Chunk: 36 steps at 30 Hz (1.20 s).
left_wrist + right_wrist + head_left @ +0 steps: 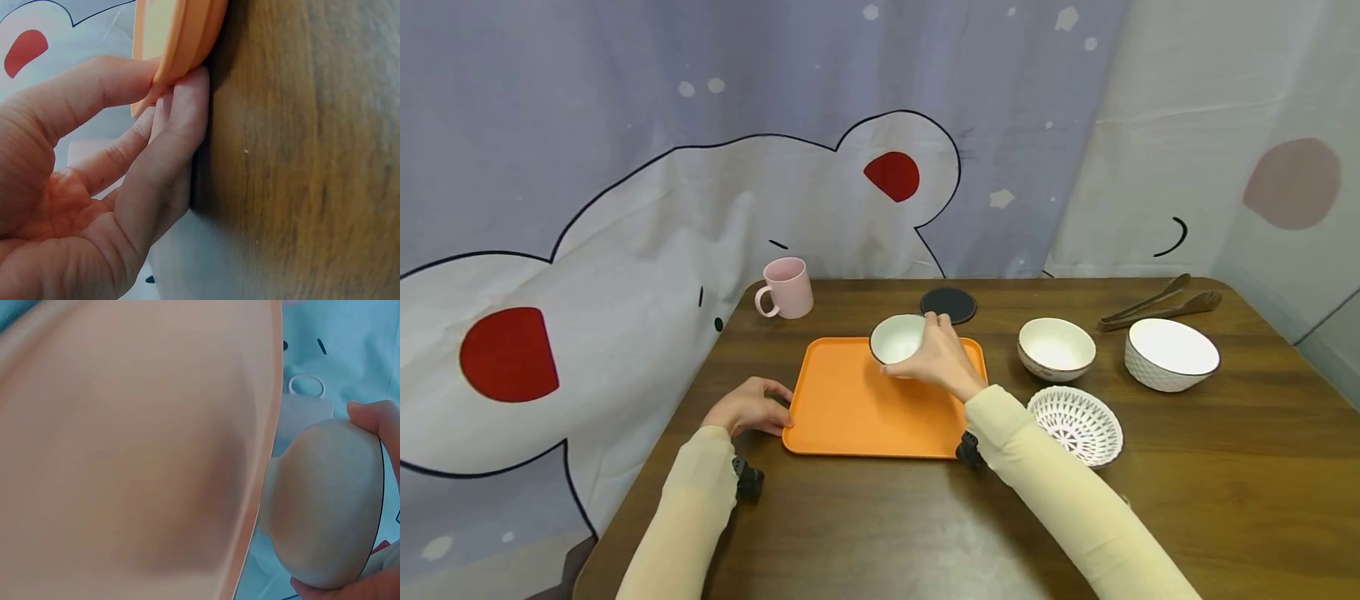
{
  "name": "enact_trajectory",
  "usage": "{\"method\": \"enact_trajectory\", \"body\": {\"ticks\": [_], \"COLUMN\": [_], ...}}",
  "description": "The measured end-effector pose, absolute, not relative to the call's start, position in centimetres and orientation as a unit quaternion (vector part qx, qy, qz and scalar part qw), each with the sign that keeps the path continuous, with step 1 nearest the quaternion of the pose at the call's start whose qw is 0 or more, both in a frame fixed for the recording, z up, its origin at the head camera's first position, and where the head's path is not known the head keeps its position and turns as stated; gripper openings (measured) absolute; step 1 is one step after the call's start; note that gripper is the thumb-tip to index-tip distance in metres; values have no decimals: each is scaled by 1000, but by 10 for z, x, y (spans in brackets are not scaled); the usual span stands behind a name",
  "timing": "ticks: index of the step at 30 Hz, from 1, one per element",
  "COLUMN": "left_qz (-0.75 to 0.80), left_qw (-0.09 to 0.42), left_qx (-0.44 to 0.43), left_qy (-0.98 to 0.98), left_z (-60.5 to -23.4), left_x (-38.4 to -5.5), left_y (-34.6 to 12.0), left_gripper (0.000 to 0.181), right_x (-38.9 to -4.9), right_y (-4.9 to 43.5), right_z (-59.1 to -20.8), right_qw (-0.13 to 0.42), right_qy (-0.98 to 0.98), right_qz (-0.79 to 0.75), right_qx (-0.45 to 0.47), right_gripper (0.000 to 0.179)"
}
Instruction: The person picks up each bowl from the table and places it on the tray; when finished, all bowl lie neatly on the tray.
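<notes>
My right hand (936, 354) grips a small white bowl (895, 337) with a dark rim, over the back part of an orange tray (872, 408). In the right wrist view, thumb and fingers span the rim of the bowl (331, 500), and its foot faces the tray (125, 456). Whether the foot touches the tray I cannot tell. At the tray's left front corner, my left hand (752, 407) pinches the edge. The left wrist view has the thumb on the tray's rim (187, 44) and fingers beneath it, close to the wooden table (300, 150).
A pink mug (790, 289) stands back left, and a dark round coaster (949, 305) lies behind the tray. To the right are a patterned bowl (1056, 348), a white textured bowl (1170, 354), a white woven basket (1075, 423) and metal tongs (1157, 308). A printed curtain (775, 200) hangs behind.
</notes>
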<state>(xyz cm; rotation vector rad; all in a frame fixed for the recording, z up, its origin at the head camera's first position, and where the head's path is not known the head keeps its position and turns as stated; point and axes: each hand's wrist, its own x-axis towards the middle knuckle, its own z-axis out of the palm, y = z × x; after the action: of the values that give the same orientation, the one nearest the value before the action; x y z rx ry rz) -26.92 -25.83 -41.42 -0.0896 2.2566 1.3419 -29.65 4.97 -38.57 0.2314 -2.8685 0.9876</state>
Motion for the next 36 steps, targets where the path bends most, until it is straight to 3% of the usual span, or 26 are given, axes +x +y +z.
{"method": "enact_trajectory", "body": {"ticks": [6, 36], "left_qz": [497, 488], "left_qw": [254, 250], "left_qx": [-41, -36], "left_qy": [829, 836], "left_z": [-414, -414], "left_x": [-270, -268], "left_y": [-258, -259], "left_gripper": [49, 47], "right_x": [-300, -310], "right_y": [39, -19], "right_z": [-389, -400], "right_qw": [42, 30], "right_qy": [-938, -930], "right_qz": [335, 357], "right_qx": [75, 81], "right_gripper": [123, 120]}}
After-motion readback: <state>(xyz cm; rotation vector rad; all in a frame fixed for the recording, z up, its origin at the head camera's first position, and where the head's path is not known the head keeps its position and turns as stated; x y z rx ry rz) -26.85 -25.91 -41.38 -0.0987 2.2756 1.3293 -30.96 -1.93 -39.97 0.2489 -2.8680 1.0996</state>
